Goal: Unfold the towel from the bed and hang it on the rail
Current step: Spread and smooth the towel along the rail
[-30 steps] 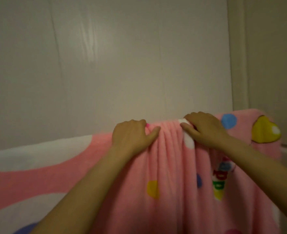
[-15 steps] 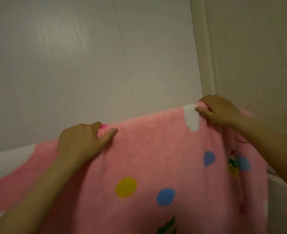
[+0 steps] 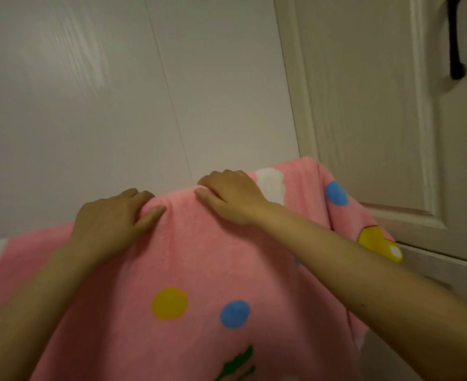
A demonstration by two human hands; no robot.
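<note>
Towel (image 3: 199, 257) draped over a top edge, rail itself hidden under the cloth; fold line runs left-right directly beneath both sets of fingers, the rest hanging toward the camera. Left hand (image 3: 108, 224): fingers curled over the fold, thumb on the front, pinching cloth. Right hand (image 3: 232, 199): same grip, just beside it. A bunched stretch lies to the right of the right hand's fingers, so that hand looks nearer for spreading.

We've slid our right hand (image 3: 233, 198) left along the towel (image 3: 199, 259) top edge, now near left hand (image 3: 111, 218).
</note>
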